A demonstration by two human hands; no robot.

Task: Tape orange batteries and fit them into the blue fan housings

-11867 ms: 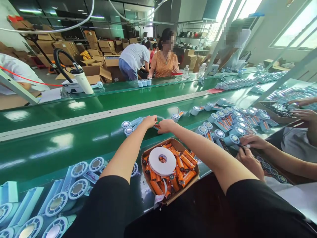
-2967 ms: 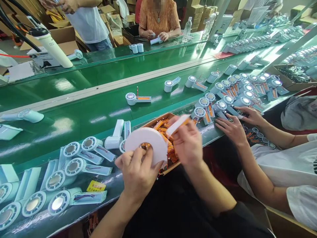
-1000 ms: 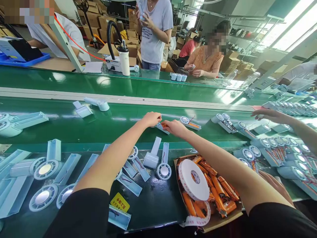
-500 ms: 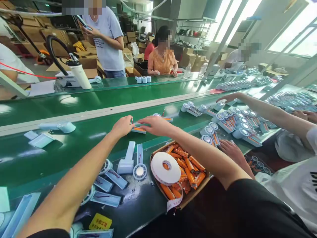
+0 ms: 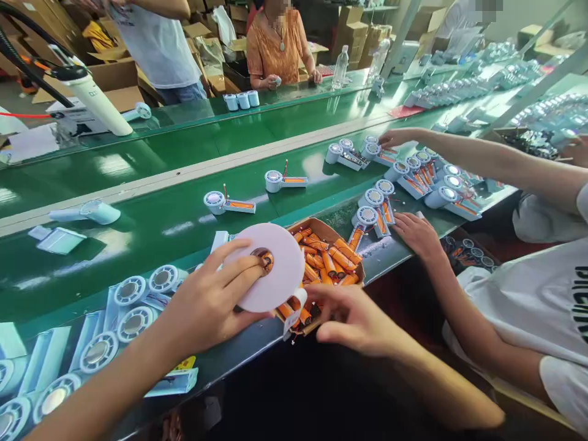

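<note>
My left hand [image 5: 202, 306] grips a white roll of double-sided tape [image 5: 283, 254], its fingertips in the core and thumb at the lower edge. From the roll a loose tape end [image 5: 294, 311] curls down. Close beside that end is my right hand [image 5: 353, 318], fingers and thumb apart, with nothing visible in it; some fingertips are hidden in shade. Below both sits a cardboard box [image 5: 359, 283] of orange-wrapped battery cells [image 5: 337, 260] with thin wires. Two light-blue fan housings [image 5: 215, 202] with orange cells in their handles lie on the green belt.
Several blue housings [image 5: 98, 352] crowd the bench at left, and more [image 5: 372, 199] stand at right beside a co-worker's hands [image 5: 416, 233]. Two housing pieces [image 5: 59, 239] lie on the belt at left. Across it are a white tumbler [image 5: 98, 101] and a person in orange [image 5: 280, 49].
My hands have come back from the belt to the box. My left hand has taken up the tape roll; the housing they handled now lies on the belt. The view has tilted down.
</note>
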